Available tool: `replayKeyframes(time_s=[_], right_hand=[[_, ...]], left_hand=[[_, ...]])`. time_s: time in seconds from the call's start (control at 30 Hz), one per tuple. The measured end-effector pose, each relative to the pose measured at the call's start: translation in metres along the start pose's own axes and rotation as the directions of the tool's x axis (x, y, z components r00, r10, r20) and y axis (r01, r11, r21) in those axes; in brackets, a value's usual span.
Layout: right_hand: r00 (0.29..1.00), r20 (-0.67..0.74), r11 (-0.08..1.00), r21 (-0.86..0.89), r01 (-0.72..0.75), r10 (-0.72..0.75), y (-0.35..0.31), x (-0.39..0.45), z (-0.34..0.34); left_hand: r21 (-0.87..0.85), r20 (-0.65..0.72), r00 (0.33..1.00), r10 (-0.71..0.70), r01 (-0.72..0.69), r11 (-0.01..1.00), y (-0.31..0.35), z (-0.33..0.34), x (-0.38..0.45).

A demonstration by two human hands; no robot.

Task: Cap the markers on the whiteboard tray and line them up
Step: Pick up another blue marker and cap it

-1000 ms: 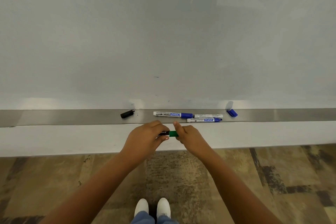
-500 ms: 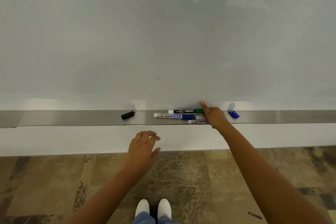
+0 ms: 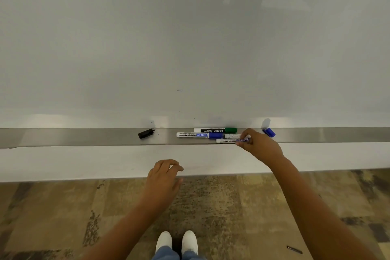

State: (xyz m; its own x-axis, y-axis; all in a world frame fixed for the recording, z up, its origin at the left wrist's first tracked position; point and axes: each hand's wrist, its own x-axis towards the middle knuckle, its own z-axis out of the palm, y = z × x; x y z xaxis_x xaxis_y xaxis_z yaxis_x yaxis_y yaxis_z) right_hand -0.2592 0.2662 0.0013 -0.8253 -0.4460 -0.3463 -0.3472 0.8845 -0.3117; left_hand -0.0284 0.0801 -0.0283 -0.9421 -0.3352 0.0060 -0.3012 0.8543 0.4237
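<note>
On the metal whiteboard tray [image 3: 84, 137] a green-capped marker [image 3: 215, 130] lies at the back against the board. In front of it lies a blue-capped marker [image 3: 199, 134], and right of that a white marker [image 3: 232, 135] partly hidden by my hand. My right hand [image 3: 258, 143] pinches the right end of the front blue marker [image 3: 226, 140]. A loose black cap [image 3: 146, 133] lies to the left, a loose blue cap [image 3: 269, 132] to the right. My left hand [image 3: 164, 177] hovers below the tray, fingers apart, holding nothing.
The whiteboard [image 3: 190, 38] fills the upper view. Below the tray is a white ledge [image 3: 63, 162], then patterned floor with my white shoes [image 3: 176, 240]. A small dark object [image 3: 294, 249] lies on the floor at the lower right.
The green marker, held in both hands a second ago, now lies on the tray. My right hand moved from it to the front blue marker and took hold. The left hand dropped away, open.
</note>
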Motion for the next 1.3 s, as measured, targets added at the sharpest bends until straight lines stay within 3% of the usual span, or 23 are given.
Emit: replayKeyframes(time_s=[0.13,0.47,0.57,0.67,0.73,0.87,0.97,1.1,1.2,1.3], right_hand=[[1.0,0.027,0.99,-0.142,0.018,-0.014,0.002,0.001,-0.001],[0.999,0.035,0.97,-0.241,0.038,-0.031,-0.015,0.002,-0.024],[0.989,0.004,0.936,-0.323,0.142,-0.149,-0.045,-0.016,-0.031],[0.952,0.02,0.895,-0.334,0.296,-0.307,-0.08,-0.038,-0.026],[0.906,-0.005,0.857,-0.329,0.398,-0.422,-0.099,-0.05,-0.019],[0.841,-0.125,0.834,-0.267,0.483,-0.527,-0.111,-0.059,-0.012],[0.883,-0.192,0.903,-0.061,0.426,-0.429,-0.097,-0.055,-0.024],[0.927,-0.362,0.99,0.067,0.127,-0.094,-0.031,-0.021,-0.043],[0.95,-0.278,0.989,0.014,-0.147,0.145,0.02,0.003,-0.048],[0.964,-0.158,0.971,-0.069,-0.228,0.215,0.04,0.011,-0.038]], left_hand=[[0.004,-0.008,1.0,0.009,-0.009,1.0,0.003,0.002,-0.001],[-0.076,-0.001,1.0,0.002,-0.002,0.997,0.015,-0.003,0.01],[-0.019,-0.151,0.986,0.073,-0.077,0.997,0.026,-0.015,0.02],[0.023,-0.238,0.97,0.047,-0.042,0.999,0.037,-0.029,0.036],[0.066,-0.197,0.98,0.033,-0.02,0.998,0.043,-0.034,0.046],[-0.034,0.022,0.999,-0.048,0.049,0.998,0.05,-0.038,0.05],[-0.084,0.03,0.994,-0.105,0.107,0.991,0.045,-0.039,0.045],[-0.129,0.064,0.991,-0.119,0.126,0.984,0.038,-0.04,0.035],[-0.137,0.116,0.987,-0.112,0.128,0.982,0.037,-0.039,0.028],[-0.129,0.146,0.98,-0.139,0.158,0.979,0.035,-0.037,0.027]])
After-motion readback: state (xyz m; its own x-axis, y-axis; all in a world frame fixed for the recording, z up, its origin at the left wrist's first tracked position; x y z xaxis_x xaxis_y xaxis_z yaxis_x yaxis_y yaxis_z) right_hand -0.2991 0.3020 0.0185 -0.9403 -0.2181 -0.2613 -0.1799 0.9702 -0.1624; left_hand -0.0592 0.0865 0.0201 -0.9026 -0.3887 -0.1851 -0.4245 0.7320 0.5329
